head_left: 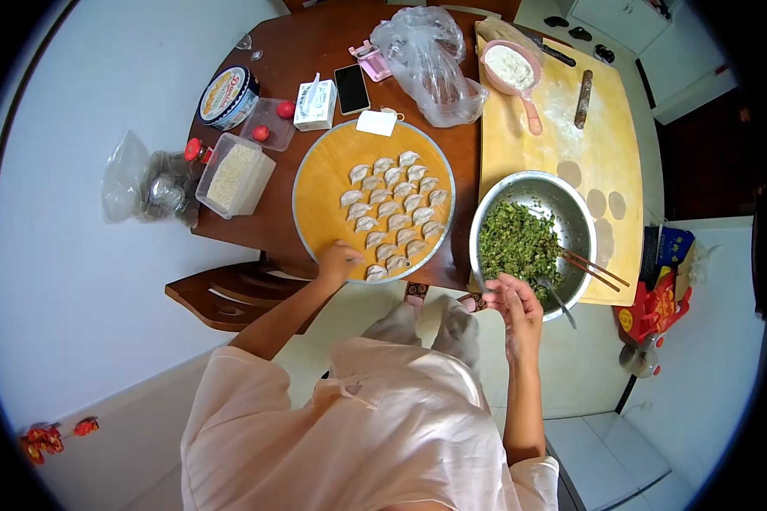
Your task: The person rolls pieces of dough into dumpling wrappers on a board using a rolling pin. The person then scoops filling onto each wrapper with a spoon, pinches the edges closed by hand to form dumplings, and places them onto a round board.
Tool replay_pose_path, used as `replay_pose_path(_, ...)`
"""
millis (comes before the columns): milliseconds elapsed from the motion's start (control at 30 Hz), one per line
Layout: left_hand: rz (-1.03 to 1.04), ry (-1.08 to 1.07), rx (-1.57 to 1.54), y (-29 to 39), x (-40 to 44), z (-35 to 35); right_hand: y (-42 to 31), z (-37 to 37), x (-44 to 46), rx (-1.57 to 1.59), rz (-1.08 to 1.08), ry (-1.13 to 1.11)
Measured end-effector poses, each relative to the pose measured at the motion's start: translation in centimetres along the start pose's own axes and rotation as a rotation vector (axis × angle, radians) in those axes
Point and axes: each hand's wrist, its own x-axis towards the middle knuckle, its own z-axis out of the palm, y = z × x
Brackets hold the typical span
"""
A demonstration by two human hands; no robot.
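Note:
Rows of folded dumplings lie on a round wooden board with a pale rim. My left hand is at the board's lower left edge, beside the dumplings, its fingers curled down; whether it holds anything is hidden. Over the near edge of a steel bowl is my right hand, fingers bent, thumb and fingertips close together; what is between them is too small to tell. Chopped green filling fills part of the bowl, with chopsticks and a spoon resting in it.
A wooden board carries dough rounds, a dough roll and a pink scoop of flour. Further back are a phone, tissue box, plastic bag, round tin and rice container. A chair stands left.

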Motion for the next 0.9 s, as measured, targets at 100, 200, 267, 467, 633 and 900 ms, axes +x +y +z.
replay_pose_path(100,0.092,0.070,0.153,0.3,-0.2,0.8,-0.4,0.3,-0.1,-0.023,-0.016,0.006)
replay_pose_path(200,0.081,0.015,0.315,1.2,-0.2,0.5,-0.8,0.4,-0.3,-0.036,-0.033,0.017)
replay_pose_path(267,0.057,-0.030,0.368,1.9,-0.3,0.1,-0.9,0.0,-0.5,-0.047,-0.030,0.022)
replay_pose_path(467,0.113,-0.034,0.267,2.6,-0.1,0.6,-0.7,-1.1,-0.9,-0.012,-0.054,0.050)
replay_pose_path(633,0.101,-0.044,0.233,3.2,0.1,0.8,-0.9,-2.0,-1.1,-0.010,-0.055,0.111)
replay_pose_path(900,-0.562,-0.040,-0.925,1.5,0.7,2.4,-2.3,-8.9,-2.8,0.015,-0.261,0.385)
